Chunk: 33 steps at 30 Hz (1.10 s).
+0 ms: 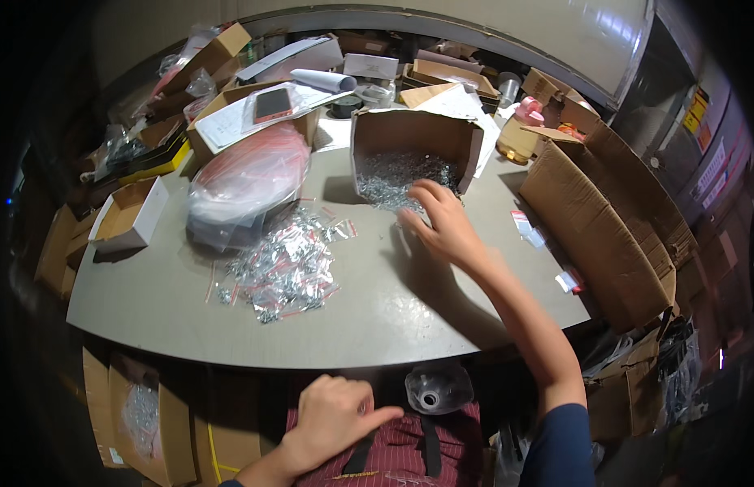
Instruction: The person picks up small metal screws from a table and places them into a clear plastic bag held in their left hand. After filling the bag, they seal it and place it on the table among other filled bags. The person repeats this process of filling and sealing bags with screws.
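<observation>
While the right hand hovers with thumb and fingers parted, seemingly empty, the metal bits lie just beyond its fingertips, heaped crosswise in the box. Farther off, the left hand curls loosely; I cannot tell whether it holds anything.

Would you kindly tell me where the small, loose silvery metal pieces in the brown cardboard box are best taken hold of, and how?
I'd pinch the small, loose silvery metal pieces at the pile's near edge, coming from the person's side with the right hand: the brown cardboard box opens that way, while walls rise behind and beside the heap.
</observation>
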Each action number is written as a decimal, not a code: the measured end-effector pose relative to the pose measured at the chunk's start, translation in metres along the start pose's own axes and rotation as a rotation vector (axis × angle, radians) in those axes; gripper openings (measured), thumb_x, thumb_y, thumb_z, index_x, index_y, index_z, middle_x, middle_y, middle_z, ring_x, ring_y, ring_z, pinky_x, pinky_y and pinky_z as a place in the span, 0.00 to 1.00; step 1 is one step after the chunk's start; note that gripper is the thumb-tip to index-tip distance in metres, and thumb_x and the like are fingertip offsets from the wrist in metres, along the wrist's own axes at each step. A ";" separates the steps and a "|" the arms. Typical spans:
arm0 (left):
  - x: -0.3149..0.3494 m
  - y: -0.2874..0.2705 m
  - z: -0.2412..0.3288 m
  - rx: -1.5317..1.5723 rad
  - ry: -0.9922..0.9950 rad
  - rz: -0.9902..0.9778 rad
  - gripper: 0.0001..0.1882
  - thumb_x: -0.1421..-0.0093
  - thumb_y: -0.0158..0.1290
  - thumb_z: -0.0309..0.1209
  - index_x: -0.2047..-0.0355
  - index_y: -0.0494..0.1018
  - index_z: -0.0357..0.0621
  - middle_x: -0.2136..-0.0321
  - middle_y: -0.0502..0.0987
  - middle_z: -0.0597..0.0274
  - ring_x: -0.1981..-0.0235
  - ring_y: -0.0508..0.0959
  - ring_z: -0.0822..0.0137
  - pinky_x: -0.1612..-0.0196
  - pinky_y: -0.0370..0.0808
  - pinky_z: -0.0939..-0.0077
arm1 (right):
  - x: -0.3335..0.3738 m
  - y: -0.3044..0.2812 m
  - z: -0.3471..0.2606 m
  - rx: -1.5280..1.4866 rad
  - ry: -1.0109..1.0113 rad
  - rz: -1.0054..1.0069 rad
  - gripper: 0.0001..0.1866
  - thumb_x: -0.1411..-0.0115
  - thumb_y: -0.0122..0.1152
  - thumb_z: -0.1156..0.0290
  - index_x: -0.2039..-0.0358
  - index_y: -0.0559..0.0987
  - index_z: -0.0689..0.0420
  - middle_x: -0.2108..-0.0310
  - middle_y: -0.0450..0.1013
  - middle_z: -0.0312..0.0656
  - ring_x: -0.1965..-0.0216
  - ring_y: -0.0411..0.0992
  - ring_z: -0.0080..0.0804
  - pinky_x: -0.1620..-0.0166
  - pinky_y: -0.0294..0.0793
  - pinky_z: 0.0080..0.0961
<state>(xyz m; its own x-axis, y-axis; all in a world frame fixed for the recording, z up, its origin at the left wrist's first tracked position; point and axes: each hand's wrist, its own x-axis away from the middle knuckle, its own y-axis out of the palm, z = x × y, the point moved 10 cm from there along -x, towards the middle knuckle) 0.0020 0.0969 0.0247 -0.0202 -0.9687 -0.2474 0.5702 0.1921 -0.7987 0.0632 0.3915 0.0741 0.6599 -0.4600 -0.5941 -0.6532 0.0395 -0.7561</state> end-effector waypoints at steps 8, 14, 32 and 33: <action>0.020 0.155 -0.035 0.278 -0.236 -0.452 0.31 0.41 0.65 0.62 0.68 0.85 0.43 0.77 0.84 0.58 0.73 0.86 0.54 0.68 0.81 0.62 | -0.010 0.032 0.027 0.165 -0.046 -0.061 0.35 0.30 0.62 0.43 0.42 0.77 0.67 0.41 0.70 0.59 0.40 0.68 0.60 0.36 0.70 0.49; -0.003 0.179 -0.007 0.672 -0.114 -0.197 0.27 0.38 0.65 0.60 0.64 0.86 0.45 0.68 0.87 0.56 0.67 0.88 0.53 0.61 0.83 0.65 | 0.043 0.026 -0.002 0.100 0.016 -0.210 0.39 0.29 0.61 0.45 0.32 0.70 0.64 0.31 0.65 0.63 0.30 0.62 0.67 0.28 0.62 0.54; 0.003 0.244 -0.025 0.845 -0.208 -0.217 0.36 0.39 0.69 0.55 0.40 0.78 0.43 0.47 0.83 0.55 0.47 0.82 0.55 0.45 0.79 0.60 | 0.173 -0.028 -0.074 0.214 0.132 -0.483 0.51 0.30 0.50 0.31 0.21 0.57 0.58 0.21 0.50 0.63 0.21 0.45 0.68 0.22 0.40 0.65; -0.002 0.223 -0.011 1.162 -0.230 -0.151 0.33 0.38 0.70 0.47 0.38 0.77 0.44 0.47 0.82 0.56 0.45 0.81 0.56 0.41 0.77 0.60 | 0.171 -0.020 -0.072 0.191 0.123 -0.440 0.51 0.30 0.49 0.30 0.21 0.57 0.58 0.21 0.49 0.63 0.21 0.45 0.68 0.22 0.41 0.65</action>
<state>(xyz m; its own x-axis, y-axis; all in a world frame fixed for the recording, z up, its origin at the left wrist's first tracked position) 0.1208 0.1432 -0.1590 -0.0710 -0.9975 0.0056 0.9790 -0.0686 0.1921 0.1627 0.2476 0.0075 0.8016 -0.5704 -0.1791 -0.2351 -0.0253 -0.9716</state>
